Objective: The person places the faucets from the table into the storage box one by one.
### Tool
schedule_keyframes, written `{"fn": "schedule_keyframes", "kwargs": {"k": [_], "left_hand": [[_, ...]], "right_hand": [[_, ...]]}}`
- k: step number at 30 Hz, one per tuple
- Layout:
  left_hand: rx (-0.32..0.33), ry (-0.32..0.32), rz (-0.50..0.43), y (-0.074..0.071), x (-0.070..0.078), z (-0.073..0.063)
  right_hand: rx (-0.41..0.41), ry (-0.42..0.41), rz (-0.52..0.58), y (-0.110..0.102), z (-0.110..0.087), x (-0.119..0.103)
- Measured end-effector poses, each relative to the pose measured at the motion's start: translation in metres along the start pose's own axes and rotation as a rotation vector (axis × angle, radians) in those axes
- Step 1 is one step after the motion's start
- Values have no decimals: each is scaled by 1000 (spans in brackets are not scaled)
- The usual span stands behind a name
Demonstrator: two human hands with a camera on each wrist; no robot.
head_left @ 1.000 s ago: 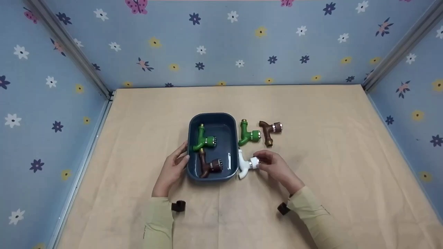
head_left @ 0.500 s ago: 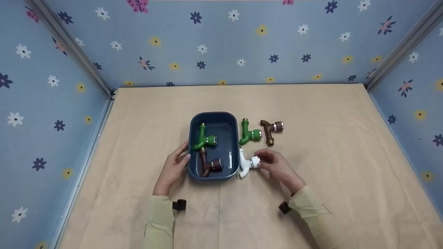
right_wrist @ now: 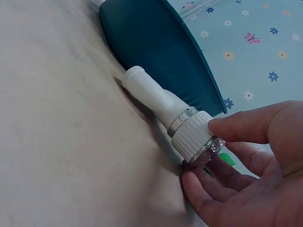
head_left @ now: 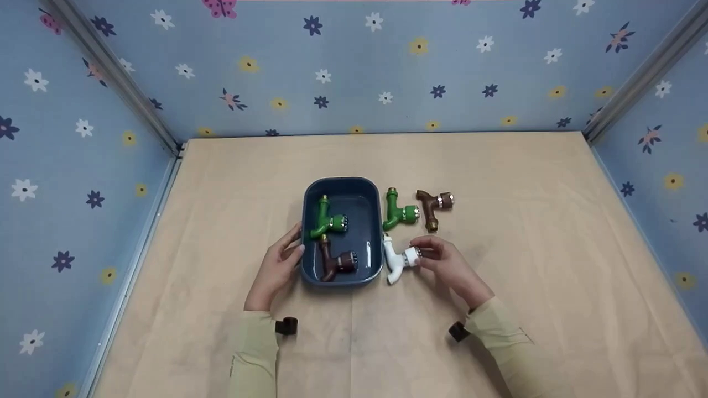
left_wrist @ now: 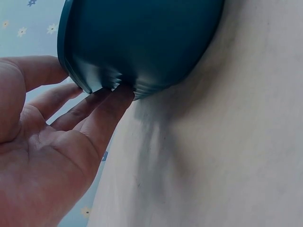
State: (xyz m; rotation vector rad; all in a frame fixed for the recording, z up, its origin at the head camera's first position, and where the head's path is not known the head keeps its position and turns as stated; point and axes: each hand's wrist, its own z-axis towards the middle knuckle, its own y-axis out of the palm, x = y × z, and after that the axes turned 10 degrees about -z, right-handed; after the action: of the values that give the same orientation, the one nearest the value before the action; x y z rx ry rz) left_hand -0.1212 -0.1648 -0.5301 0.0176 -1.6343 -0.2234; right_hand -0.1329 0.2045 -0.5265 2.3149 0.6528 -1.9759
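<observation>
In the head view, my left hand (head_left: 276,271) is at the left side of a dark blue tub (head_left: 343,286). The left wrist view shows its fairly straight fingers against the ribbed outer wall of the tub (left_wrist: 142,42), thumb at the rim. A green tap (head_left: 322,218) and a brown tap (head_left: 329,262) lie inside the tub. Just right of the tub is a white tap (head_left: 394,260). My right hand (head_left: 448,265) pinches its ribbed knob, thumb on top and fingers below, as the right wrist view shows the white tap (right_wrist: 156,97) close over the cloth.
Beyond the white tap lie another green tap (head_left: 392,210) and another brown tap (head_left: 429,210), right of the tub. Beige cloth (head_left: 525,221) covers the table. Flowered blue panels (head_left: 354,61) enclose the back and sides.
The white tap and my right hand have shifted slightly right, widening the gap to the tub. My left hand stays at the tub. The head view has drifted a little.
</observation>
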Motion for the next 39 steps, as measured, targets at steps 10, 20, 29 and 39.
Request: {"fn": "schedule_keyframes", "kwargs": {"k": [10,20,29,39], "left_hand": [[7,9,0,1,1,0],[7,14,20,1,2,0],[0,19,-20,1,0,0],[-1,18,-25,1,0,0]], "right_hand": [[-23,59,102,-1,-3,0],[-26,63,135,-1,-3,1],[-20,59,137,1,-3,2],[-6,85,179,3,-6,0]]}}
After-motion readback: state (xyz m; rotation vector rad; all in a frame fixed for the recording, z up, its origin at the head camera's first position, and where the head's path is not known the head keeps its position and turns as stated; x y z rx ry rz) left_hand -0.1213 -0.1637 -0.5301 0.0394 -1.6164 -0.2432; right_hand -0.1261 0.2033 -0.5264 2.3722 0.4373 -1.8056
